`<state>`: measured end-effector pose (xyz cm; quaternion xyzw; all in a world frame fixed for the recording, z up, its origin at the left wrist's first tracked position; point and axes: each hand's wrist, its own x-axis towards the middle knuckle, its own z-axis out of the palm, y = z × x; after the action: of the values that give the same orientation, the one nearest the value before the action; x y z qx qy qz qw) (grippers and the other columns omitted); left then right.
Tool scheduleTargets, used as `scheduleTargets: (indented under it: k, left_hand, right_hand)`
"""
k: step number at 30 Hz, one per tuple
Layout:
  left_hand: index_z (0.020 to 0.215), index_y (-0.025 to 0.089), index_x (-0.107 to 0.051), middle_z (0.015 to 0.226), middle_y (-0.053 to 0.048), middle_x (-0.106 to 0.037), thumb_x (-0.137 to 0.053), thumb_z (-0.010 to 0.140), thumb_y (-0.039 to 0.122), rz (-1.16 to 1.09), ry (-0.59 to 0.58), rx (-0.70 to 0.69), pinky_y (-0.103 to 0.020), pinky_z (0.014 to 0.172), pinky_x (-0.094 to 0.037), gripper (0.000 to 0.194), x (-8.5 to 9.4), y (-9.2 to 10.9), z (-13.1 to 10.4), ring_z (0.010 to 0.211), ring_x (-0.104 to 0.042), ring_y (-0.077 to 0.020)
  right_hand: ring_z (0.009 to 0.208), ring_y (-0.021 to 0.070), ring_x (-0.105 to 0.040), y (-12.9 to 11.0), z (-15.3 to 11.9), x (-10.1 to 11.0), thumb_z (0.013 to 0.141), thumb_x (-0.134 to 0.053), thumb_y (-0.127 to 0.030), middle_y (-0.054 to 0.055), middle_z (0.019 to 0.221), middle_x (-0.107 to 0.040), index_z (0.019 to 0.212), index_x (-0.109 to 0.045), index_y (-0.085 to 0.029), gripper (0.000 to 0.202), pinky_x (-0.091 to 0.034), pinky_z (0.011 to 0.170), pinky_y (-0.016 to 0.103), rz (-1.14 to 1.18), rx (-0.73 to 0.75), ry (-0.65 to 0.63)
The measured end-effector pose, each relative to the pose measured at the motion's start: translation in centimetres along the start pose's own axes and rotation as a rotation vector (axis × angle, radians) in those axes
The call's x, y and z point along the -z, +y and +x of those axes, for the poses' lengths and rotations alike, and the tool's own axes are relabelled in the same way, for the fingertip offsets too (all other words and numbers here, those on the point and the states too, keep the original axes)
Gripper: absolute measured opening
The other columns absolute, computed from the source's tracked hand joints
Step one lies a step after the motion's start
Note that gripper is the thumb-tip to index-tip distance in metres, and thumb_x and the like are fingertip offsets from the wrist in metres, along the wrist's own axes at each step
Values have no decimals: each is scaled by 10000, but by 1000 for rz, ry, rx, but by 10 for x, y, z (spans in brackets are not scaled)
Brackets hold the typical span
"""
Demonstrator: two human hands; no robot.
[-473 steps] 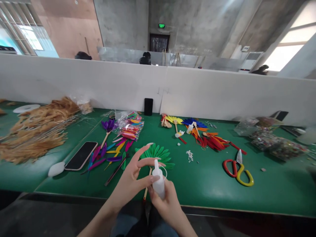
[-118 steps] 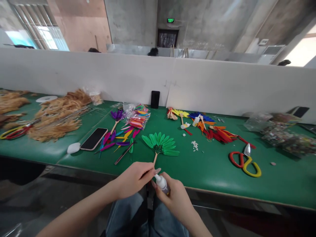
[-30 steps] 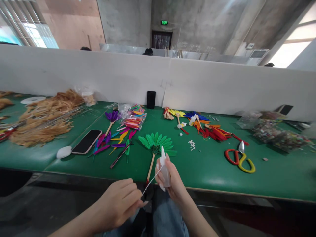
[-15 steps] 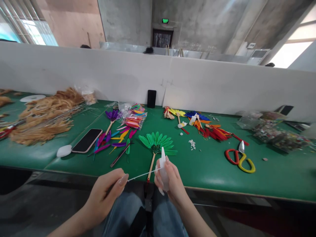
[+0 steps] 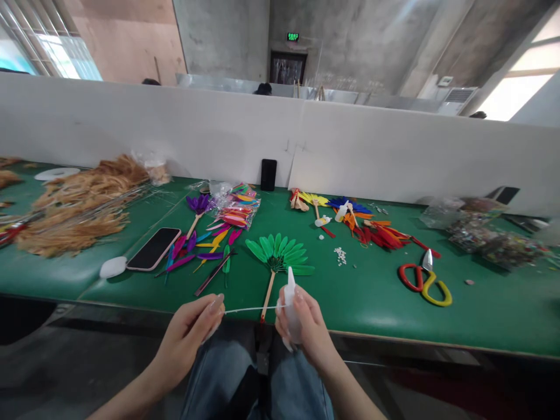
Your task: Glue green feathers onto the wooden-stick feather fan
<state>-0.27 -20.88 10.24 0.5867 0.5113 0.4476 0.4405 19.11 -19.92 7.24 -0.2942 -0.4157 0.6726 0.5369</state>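
A thin white string (image 5: pixel 251 309) runs nearly level between my hands over the table's front edge. Its left end is pinched in my left hand (image 5: pixel 195 329), thumb on top. My right hand (image 5: pixel 308 324) is wrapped round a white glue bottle (image 5: pixel 292 300) with its nozzle up; the string reaches that hand beside the bottle. Just beyond lies a fan of green feathers (image 5: pixel 280 252) on a wooden stick (image 5: pixel 268 294), which passes behind the string. Tweezers (image 5: pixel 213 274) and a loose green feather (image 5: pixel 226 259) lie left of the fan.
On the green table (image 5: pixel 376 303) are red-and-yellow scissors (image 5: pixel 426 280), white beads (image 5: pixel 340 255), red feathers (image 5: pixel 385 235), a phone (image 5: pixel 154 249), a purple feather fan (image 5: pixel 199 204), bagged feathers (image 5: pixel 238 210) and tan fibres (image 5: pixel 87 204). Behind stands a white partition (image 5: pixel 210 137) with a black phone (image 5: pixel 268 175) against it.
My left hand has risen slightly and moved a little left. My right hand and the bottle have dropped slightly, and the string is now closer to level.
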Motion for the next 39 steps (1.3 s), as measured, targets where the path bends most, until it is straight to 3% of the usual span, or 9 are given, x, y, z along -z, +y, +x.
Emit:
scheduleTargets:
  k: [3,9,13,16,23,27,32,36,39]
  left_hand:
    - [546,190,-340,500,54,-310,-397,832,597,49,-103,12,-210,419,-272,501,0,3,10,445,-273,-72]
    - [585,185,-347,553,55,-299,-332,890,512,172,-424,-52,-220,470,-251,447,0,17,34,502,-270,-82]
    - [567,178,-345,535,62,-293,-342,893,498,113,-662,22,-222,459,-221,457,-3,30,44,483,-244,-74]
    - [544,177,-341,496,69,-294,-334,893,511,30,-730,99,-225,448,-213,484,-8,33,47,448,-238,-66]
    - [505,176,-319,446,74,-279,-317,908,486,30,-714,175,-228,457,-226,509,-19,35,46,422,-247,-66]
    - [537,180,-314,512,65,-305,-290,920,456,203,-617,50,-227,522,-267,473,-21,40,44,490,-290,-82]
    - [557,188,-314,522,56,-337,-265,937,388,545,-493,-78,-242,517,-226,432,-29,40,43,503,-308,-98]
    - [559,187,-366,524,41,-404,-253,942,335,667,-399,-183,-243,525,-237,426,-38,28,44,497,-357,-107]
    - [576,188,-399,526,39,-407,-241,942,336,681,-413,-190,-245,526,-248,426,-39,23,47,495,-372,-114]
  right_hand:
    - [369,58,-341,-2,-6,9,885,-419,-524,-63,487,-420,745,-484,-182,376,-278,372,183,-235,61,-57]
    - [503,80,-371,-19,-14,12,930,-360,-442,-48,566,-421,721,-463,-182,350,-275,494,213,-740,85,-203]
    - [532,86,-375,-25,-15,8,964,-264,-404,-44,587,-427,683,-412,-191,382,-277,525,216,-849,46,-234]
    - [539,93,-384,-26,-16,6,967,-238,-412,-40,596,-432,680,-392,-197,390,-282,527,219,-864,19,-223]
    - [517,99,-397,-31,-18,3,968,-249,-385,-37,591,-444,684,-388,-207,363,-252,504,223,-1114,76,-197]
    - [464,112,-452,-32,-17,-1,972,-226,-356,-23,566,-503,703,-439,-207,374,-238,472,237,-1347,198,-140]
    - [439,130,-526,-27,-16,-3,979,-174,-287,8,573,-572,745,-509,-181,422,-243,450,252,-1511,379,-30]
    - [427,134,-538,-20,-14,-3,979,-156,-266,18,553,-583,735,-521,-168,450,-245,441,254,-1531,383,30]
    - [422,137,-536,-15,-11,-2,980,-141,-264,21,531,-583,710,-517,-171,471,-245,440,253,-1502,344,42]
